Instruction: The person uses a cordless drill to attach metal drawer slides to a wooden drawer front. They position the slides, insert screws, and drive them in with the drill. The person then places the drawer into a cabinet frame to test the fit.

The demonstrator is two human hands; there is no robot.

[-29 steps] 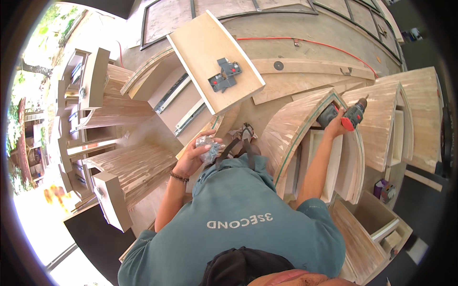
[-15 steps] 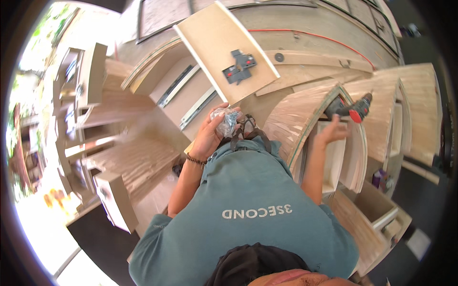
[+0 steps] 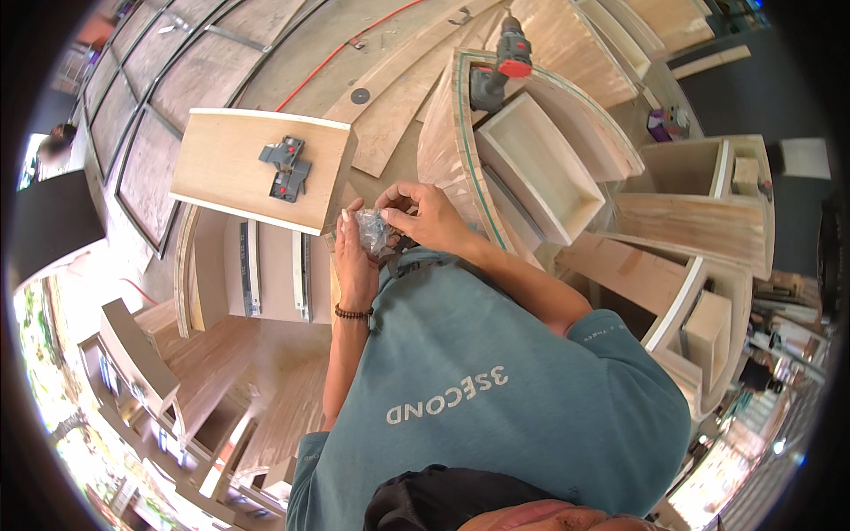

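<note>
Head view: my left hand [image 3: 356, 261] cups a crumpled clear plastic bag [image 3: 373, 232] of small parts, fingers close together and pointing away from me. My right hand [image 3: 432, 219] comes across from the right, its thumb and forefinger bent narrow at the bag's upper side; whether they truly pinch the film, I cannot tell. The bag sits in front of my waist, between both hands. It looks slightly longer from fingertips to belly than across, though it is too rumpled to tell which end is its mouth.

Just beyond my left fingertips lies a pale wooden box [image 3: 208, 157], its long axis running left to right, with grey clips [image 3: 285, 168] on top. Below it, two metal drawer slides [image 3: 252, 265] run lengthwise away from me inside a cabinet [image 3: 217, 239]. Ahead and to the right, a drill [image 3: 512, 55] rests on a curved cabinet [image 3: 472, 142], bit pointing away from me.
</note>
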